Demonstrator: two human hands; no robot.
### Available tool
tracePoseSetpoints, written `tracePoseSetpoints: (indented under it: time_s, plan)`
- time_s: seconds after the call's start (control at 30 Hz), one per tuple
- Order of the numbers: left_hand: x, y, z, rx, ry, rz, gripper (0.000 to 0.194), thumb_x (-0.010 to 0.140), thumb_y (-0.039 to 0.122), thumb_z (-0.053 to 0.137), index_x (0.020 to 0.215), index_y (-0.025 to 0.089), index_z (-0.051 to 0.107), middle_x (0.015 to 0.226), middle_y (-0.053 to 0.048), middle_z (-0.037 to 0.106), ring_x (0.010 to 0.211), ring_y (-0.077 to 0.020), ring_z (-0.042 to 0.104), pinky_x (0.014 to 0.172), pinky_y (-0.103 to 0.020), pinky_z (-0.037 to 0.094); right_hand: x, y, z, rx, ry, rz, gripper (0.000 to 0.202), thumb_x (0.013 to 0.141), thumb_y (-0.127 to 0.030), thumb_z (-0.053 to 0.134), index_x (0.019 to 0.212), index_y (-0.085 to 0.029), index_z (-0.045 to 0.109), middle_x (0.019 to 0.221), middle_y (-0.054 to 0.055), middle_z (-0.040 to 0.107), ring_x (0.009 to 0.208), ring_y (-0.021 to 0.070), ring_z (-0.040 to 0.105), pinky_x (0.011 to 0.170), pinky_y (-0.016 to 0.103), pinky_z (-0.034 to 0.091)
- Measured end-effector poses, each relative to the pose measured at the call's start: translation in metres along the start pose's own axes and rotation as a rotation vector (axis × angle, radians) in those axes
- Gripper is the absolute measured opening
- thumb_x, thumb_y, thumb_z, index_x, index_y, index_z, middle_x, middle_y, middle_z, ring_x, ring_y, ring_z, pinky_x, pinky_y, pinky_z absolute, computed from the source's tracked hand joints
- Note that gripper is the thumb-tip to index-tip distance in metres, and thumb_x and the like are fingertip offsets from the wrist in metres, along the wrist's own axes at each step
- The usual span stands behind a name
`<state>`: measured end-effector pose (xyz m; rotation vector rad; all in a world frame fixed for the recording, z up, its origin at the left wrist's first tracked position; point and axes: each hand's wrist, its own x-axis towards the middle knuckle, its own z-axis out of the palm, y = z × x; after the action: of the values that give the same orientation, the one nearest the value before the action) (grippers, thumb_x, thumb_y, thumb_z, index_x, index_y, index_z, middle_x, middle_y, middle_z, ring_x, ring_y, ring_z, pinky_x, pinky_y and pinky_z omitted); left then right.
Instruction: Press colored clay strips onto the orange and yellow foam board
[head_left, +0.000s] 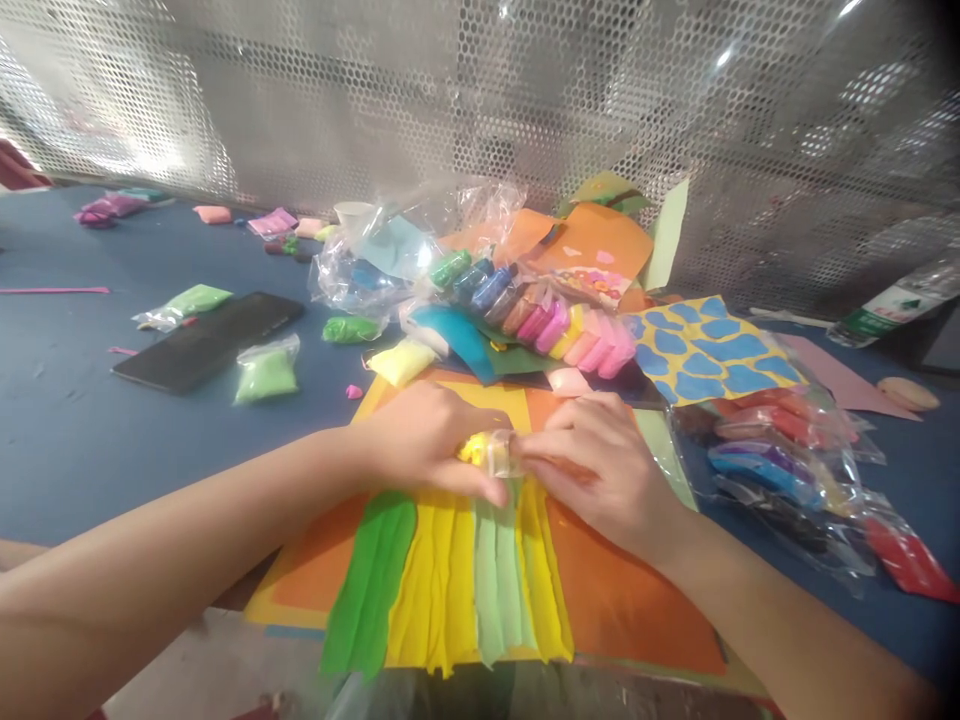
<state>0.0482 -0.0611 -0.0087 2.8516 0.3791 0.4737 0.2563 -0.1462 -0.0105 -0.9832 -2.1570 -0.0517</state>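
Yellow modelling clay in a small clear plastic bag [480, 450] is between my two hands, above the orange sheet [622, 590]. My left hand [431, 435] is closed around the clay end, thumb pointing right. With bent fingers, my right hand [607, 465] pinches the bag's clear end. Below them, ridged clay strips lie side by side on the sheet: dark green [371, 580], yellow [435, 580], pale green [502, 590] and a narrower yellow one [545, 590]. Their upper ends are partly hidden by my hands.
A row of coloured clay packets [525, 315] lies behind my hands. Left are a dark phone-like slab [210, 340] and a light green clay packet [268, 372]. At right are a blue-patterned yellow card [709, 350], bagged clay [780, 450] and a plastic bottle [896, 305]. Perforated metal [375, 100] stands behind.
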Motion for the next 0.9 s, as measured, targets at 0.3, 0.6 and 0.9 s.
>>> tracePoseSetpoints:
  time_s: [0.3, 0.6, 0.9]
  plan:
    - [0.003, 0.006, -0.001, 0.016, 0.184, -0.121, 0.047, 0.093, 0.055, 0.037, 0.107, 0.016, 0.059, 0.096, -0.009, 0.068, 0.084, -0.0193, 0.064, 0.071, -0.028, 0.045, 0.001, -0.004, -0.001, 0.081, 0.046, 0.127, 0.008, 0.086, -0.017, 0.057, 0.080, -0.022, 0.055, 0.070, -0.002, 0.059, 0.069, 0.0147, 0.058, 0.071, 0.033, 0.041]
    - [0.006, 0.014, -0.001, 0.066, 0.197, -0.094, 0.047, 0.094, 0.047, 0.035, 0.062, 0.017, 0.052, 0.055, -0.002, 0.050, 0.059, -0.0146, 0.051, 0.070, -0.031, 0.046, -0.001, -0.003, 0.000, 0.259, -0.115, 0.368, 0.006, 0.085, -0.026, 0.056, 0.084, -0.023, 0.051, 0.067, -0.003, 0.051, 0.063, 0.0133, 0.049, 0.061, 0.030, 0.039]
    - [0.008, 0.019, -0.004, -0.244, 0.153, -0.197, 0.033, 0.096, 0.036, 0.039, 0.085, 0.016, 0.062, 0.083, -0.004, 0.066, 0.076, -0.0137, 0.058, 0.071, -0.025, 0.044, 0.002, -0.007, -0.003, 0.176, -0.259, 0.187, 0.025, 0.095, -0.022, 0.043, 0.072, -0.019, 0.053, 0.065, -0.002, 0.054, 0.062, 0.0116, 0.047, 0.068, 0.032, 0.032]
